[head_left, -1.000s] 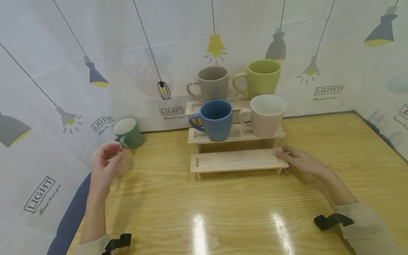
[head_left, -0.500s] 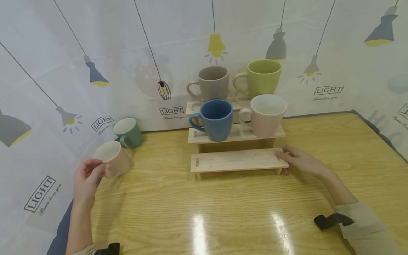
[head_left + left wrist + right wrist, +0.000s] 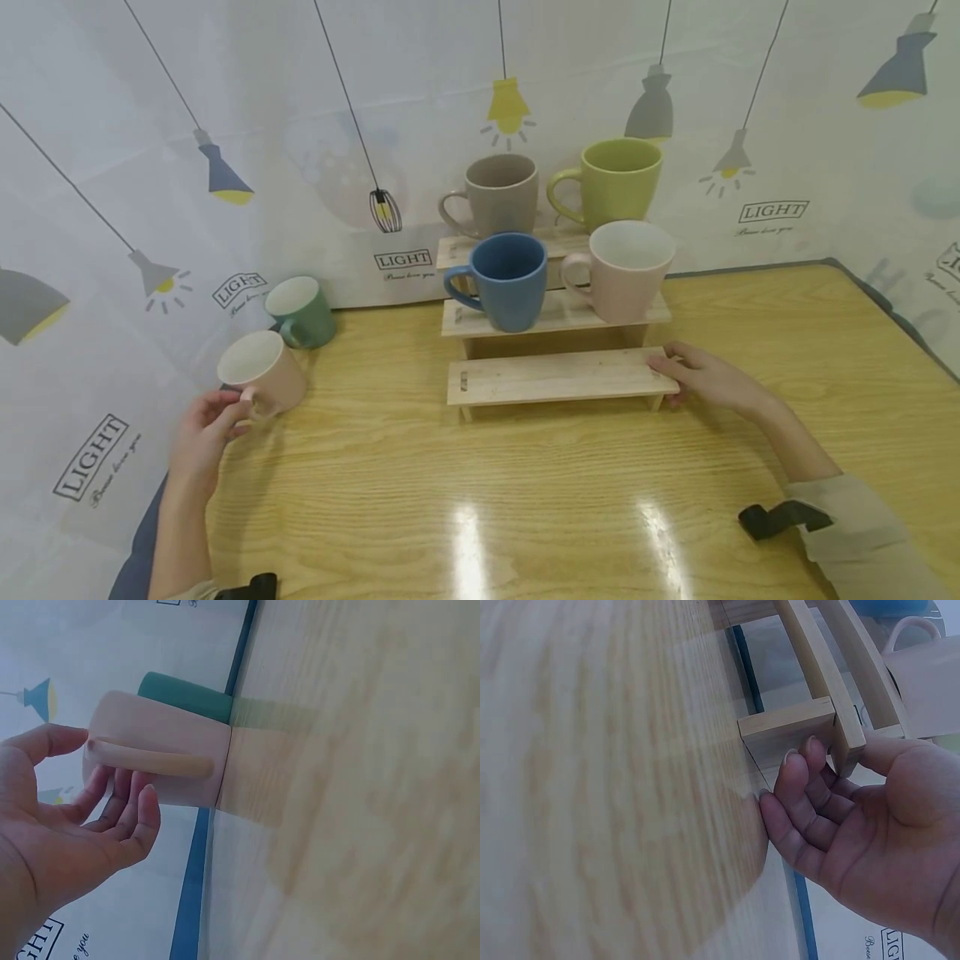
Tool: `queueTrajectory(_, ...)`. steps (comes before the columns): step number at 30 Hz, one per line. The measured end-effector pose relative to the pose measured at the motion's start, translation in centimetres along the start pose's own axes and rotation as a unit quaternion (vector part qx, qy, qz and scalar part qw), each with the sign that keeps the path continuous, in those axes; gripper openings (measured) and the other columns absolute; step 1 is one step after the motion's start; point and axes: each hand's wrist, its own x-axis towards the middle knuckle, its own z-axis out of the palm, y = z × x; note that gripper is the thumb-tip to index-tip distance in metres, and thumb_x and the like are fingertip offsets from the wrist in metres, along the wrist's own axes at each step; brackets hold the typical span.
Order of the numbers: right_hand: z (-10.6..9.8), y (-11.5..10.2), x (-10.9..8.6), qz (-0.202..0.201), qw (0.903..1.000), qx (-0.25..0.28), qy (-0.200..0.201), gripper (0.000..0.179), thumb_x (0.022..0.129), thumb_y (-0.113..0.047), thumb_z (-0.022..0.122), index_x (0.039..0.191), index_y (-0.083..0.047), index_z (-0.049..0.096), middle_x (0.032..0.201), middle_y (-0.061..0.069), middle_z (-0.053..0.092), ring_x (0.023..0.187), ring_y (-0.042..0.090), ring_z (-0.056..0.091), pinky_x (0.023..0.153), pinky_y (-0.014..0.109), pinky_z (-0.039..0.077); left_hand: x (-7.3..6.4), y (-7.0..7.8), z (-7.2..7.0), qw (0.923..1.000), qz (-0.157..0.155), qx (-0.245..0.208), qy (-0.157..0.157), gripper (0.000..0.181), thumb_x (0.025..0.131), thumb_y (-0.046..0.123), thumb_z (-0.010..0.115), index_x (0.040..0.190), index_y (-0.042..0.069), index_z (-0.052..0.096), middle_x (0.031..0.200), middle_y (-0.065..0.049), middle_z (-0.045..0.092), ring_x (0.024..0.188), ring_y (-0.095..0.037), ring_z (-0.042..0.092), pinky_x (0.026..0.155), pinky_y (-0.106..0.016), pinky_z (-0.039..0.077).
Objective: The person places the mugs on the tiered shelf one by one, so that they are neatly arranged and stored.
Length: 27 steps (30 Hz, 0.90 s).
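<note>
On the wooden table [image 3: 375, 483] beside a green mug [image 3: 313, 315], a peach mug [image 3: 282, 379] is standing while your half-curled left hand [image 3: 201, 437] is pinching its handle and your right hand [image 3: 708, 379] is gripping the wooden rack [image 3: 555, 378] by its lowest shelf.

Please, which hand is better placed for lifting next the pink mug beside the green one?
Probably the left hand: its fingers are at the handle of the pink mug. The right hand is across the table, holding the end of the lowest wooden shelf.
</note>
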Motion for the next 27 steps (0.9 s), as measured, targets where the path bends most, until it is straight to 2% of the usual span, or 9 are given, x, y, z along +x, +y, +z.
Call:
queueTrajectory(3, 0.0, 0.0, 0.0, 0.001, 1.0, 0.003, 0.0, 0.034, 0.109, -0.033, 0.044, 0.107, 0.002, 0.049, 0.086, 0.013, 0.058, 0.079, 0.027, 0.066, 0.077, 0.036, 0.051, 0.0, -0.2, -0.4, 0.9974, -0.002, 0.053, -0.048, 0.032, 0.1, 0.02, 0.063, 0.119, -0.001, 0.048, 0.098, 0.016, 0.059, 0.091, 0.001, 0.058, 0.078, -0.018, 0.053)
queueTrajectory(6, 0.0, 0.0, 0.0, -0.001, 1.0, 0.004, -0.001, 0.035, 0.109, -0.033, 0.044, 0.109, 0.002, 0.049, 0.087, 0.013, 0.059, 0.079, 0.027, 0.066, 0.078, 0.037, 0.051, 0.2, -0.2, -0.5, 0.9927, -0.002, 0.094, -0.076, 0.039, 0.101, 0.026, 0.062, 0.121, -0.006, 0.051, 0.099, 0.017, 0.059, 0.095, 0.003, 0.058, 0.081, -0.018, 0.053)
queueTrajectory(11, 0.0, 0.1, 0.0, 0.0, 1.0, 0.002, -0.004, 0.036, 0.109, -0.033, 0.043, 0.11, 0.002, 0.049, 0.091, 0.013, 0.059, 0.081, 0.027, 0.066, 0.078, 0.039, 0.052, 0.5, 0.0, -0.1, 0.9908, -0.012, 0.086, -0.103, 0.033, 0.102, 0.026, 0.061, 0.111, -0.005, 0.059, 0.099, 0.011, 0.062, 0.097, 0.001, 0.059, 0.085, -0.021, 0.053)
queueTrajectory(14, 0.0, 0.1, 0.0, 0.0, 1.0, 0.001, -0.003, 0.035, 0.109, -0.033, 0.043, 0.111, 0.002, 0.05, 0.09, 0.013, 0.06, 0.081, 0.027, 0.066, 0.078, 0.038, 0.052, 0.7, 0.1, 0.2, 0.9917, -0.02, 0.069, -0.107, 0.03, 0.102, 0.025, 0.06, 0.106, -0.005, 0.058, 0.096, 0.008, 0.063, 0.096, -0.001, 0.06, 0.085, -0.022, 0.054)
queueTrajectory(21, 0.0, 0.1, 0.0, -0.004, 1.0, 0.003, 0.001, 0.034, 0.109, -0.032, 0.044, 0.108, 0.001, 0.05, 0.085, 0.012, 0.058, 0.079, 0.027, 0.066, 0.077, 0.037, 0.051, 0.8, 0.2, 0.8, 0.9904, -0.02, 0.101, -0.093, 0.031, 0.104, 0.029, 0.056, 0.104, -0.002, 0.059, 0.092, 0.01, 0.064, 0.093, -0.003, 0.06, 0.084, -0.022, 0.052)
queueTrajectory(23, 0.1, 0.2, 0.1, -0.005, 1.0, 0.004, 0.002, 0.034, 0.109, -0.032, 0.044, 0.107, 0.001, 0.049, 0.085, 0.012, 0.058, 0.079, 0.027, 0.066, 0.076, 0.037, 0.052, 0.8, 0.2, 0.8, 0.9909, -0.021, 0.1, -0.088, 0.03, 0.104, 0.03, 0.056, 0.099, 0.0, 0.059, 0.09, 0.01, 0.064, 0.093, -0.004, 0.059, 0.085, -0.022, 0.051)
queueTrajectory(27, 0.0, 0.3, 0.2, -0.006, 0.9999, 0.009, 0.002, 0.033, 0.109, -0.032, 0.045, 0.104, 0.001, 0.048, 0.085, 0.012, 0.057, 0.078, 0.028, 0.067, 0.075, 0.037, 0.053, 0.8, 0.3, 1.0, 0.9919, -0.043, 0.094, -0.074, 0.032, 0.104, 0.031, 0.055, 0.084, 0.007, 0.055, 0.086, 0.012, 0.063, 0.093, -0.004, 0.057, 0.098, -0.037, 0.042)
